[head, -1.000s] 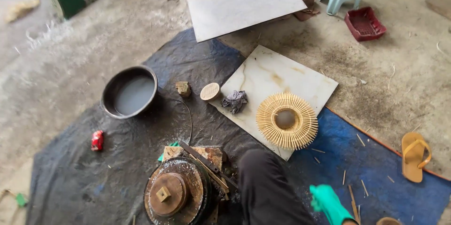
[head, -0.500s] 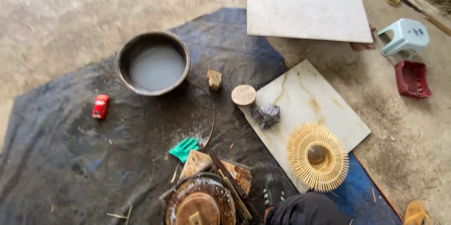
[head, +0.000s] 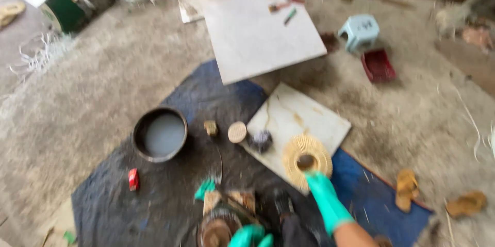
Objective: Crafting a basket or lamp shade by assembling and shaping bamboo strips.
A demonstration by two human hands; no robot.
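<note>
we sit on a dark tarp (head: 103, 195) spread over the concrete floor, looking down at our own gloved hands. our right hand (head: 322, 195), in a green glove, stretches out to the woven disc (head: 307, 160), a round straw-coloured piece with a hole in the middle. the disc lies on the near edge of the small tile (head: 299, 123), which rests partly on the tarp. the fingertips meet the disc at its near rim, just below the hole; the frame is blurred, so we cannot tell whether the grip has closed on the disc or only touches it. our left hand (head: 251, 235) sits low at the near edge, above the round rusty stand (head: 216, 229) between our knees. its fingers look curled, but whether they hold anything we cannot tell.

left of the disc on the tile lies a dark tuft (head: 261, 140), and just beside that, on the tarp, a small round block (head: 237, 132) and a smaller lump (head: 210, 128). further left stands a black bowl (head: 160, 134) of cloudy water, with a small red object (head: 133, 179) near it. a large tile (head: 263, 33) lies far from us, a pale blue stool (head: 359, 30) and a red tray (head: 378, 65) to its right.

we judge the step in hand to be the reach for the disc. the next move seems to call for a firm pinch on its rim and a level lift, so the weave does not bend.
</note>
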